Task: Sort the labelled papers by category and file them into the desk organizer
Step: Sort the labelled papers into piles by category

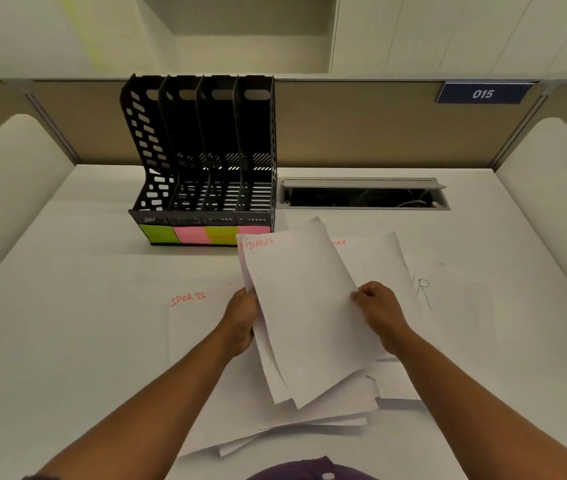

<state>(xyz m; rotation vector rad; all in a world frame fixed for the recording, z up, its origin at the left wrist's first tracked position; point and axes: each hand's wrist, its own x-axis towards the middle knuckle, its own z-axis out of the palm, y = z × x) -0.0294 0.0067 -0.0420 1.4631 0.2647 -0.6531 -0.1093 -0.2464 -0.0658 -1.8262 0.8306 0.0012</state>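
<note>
A few sheets headed FINANCE [304,306] are held tilted above the worktop [67,341], gripped at either edge by the left hand [242,320] and right hand [380,311]. Loose papers [327,407] lie beneath; the black organizer [205,161] stands just beyond.

White counter [67,306]. Open cable hatch [365,195] at its back edge, tan partition [344,126] just behind hatch, blue "015" plate [482,94] on partition up right of hatch.
</note>
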